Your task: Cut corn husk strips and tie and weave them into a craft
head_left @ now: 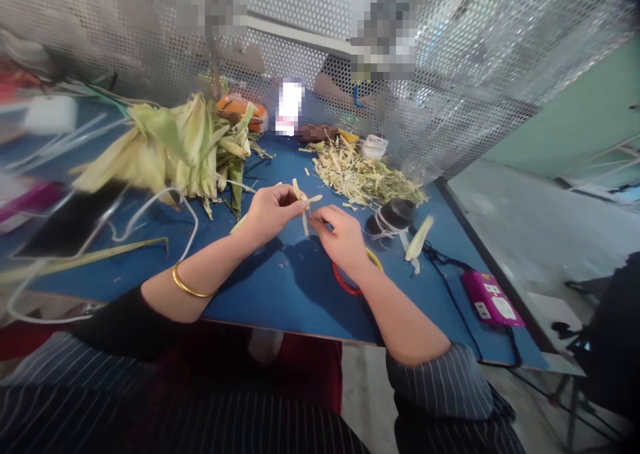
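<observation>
Between thumb and fingers, my left hand (273, 214) pinches a small bundle of corn husk strips (305, 204), with pale ends sticking out up, right and down. Close on its right is my right hand (340, 234), fingers pinched together beside the hanging strip; a thin thread seems to run between the hands, but what the fingertips hold is too small to make out. Beyond the right hand a dark spool (393, 217) wound with white thread lies on the blue table (280, 287). A single piece of husk (419, 241) rests to the right of the spool.
A big heap of corn husks (175, 147) covers the back left, near a white cable (193, 224). Husk scraps (355, 174) are piled at the back right. A red and yellow ring (345, 281) lies under my right wrist. A purple power strip (493, 299) sits at the right edge.
</observation>
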A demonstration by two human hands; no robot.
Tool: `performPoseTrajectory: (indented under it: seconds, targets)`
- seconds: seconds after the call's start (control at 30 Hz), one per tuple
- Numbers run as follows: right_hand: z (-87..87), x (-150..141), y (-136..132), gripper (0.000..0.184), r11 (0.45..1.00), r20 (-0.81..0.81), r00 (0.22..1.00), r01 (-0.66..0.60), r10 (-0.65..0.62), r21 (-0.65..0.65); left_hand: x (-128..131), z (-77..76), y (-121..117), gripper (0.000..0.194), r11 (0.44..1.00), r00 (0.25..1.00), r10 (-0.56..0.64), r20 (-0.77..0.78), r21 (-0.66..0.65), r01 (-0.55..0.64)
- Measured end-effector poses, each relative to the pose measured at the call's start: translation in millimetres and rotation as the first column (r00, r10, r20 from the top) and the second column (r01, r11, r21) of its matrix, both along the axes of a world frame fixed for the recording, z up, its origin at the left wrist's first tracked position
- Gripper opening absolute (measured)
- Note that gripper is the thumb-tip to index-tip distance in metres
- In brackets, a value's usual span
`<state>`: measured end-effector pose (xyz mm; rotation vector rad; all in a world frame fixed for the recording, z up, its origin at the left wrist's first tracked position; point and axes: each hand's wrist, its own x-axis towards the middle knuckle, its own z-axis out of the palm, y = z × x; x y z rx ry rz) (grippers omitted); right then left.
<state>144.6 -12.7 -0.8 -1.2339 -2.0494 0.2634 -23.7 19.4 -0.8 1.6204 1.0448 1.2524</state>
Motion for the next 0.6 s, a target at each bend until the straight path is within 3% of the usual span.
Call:
performPoseTrajectory:
  seconds: [0.17,0.3,0.43,0.6]
  targets:
    - [4.9,-2,-7,0.024,0.937,0.412,0.904,-0.039,-0.115,0.348,-2,-2.8,1,0.015,0.983,0.976,0.136,-0.168,0.145,-0.112]
    - [7.7,0,-8,0.028,0.879,0.499,0.861,-0.163,-0.094,0.448,-2,0.2,-4,0.014,0.989,0.963,0.087,-0.254,0.139,-0.053]
    - [14.9,8,-4,0.023,0.914,0.32,0.947,-0.095,-0.04,0.395,-2,2.3,-5,0.016,0.987,0.95,-0.132,-0.283,0.048,0.152]
    - [20.5,19,5,0.012,0.996,-0.064,0.997,-0.034,0.039,0.079,-2,8.0,-8,0.018,0.899,0.889,-0.43,-0.155,-0.166,0.406]
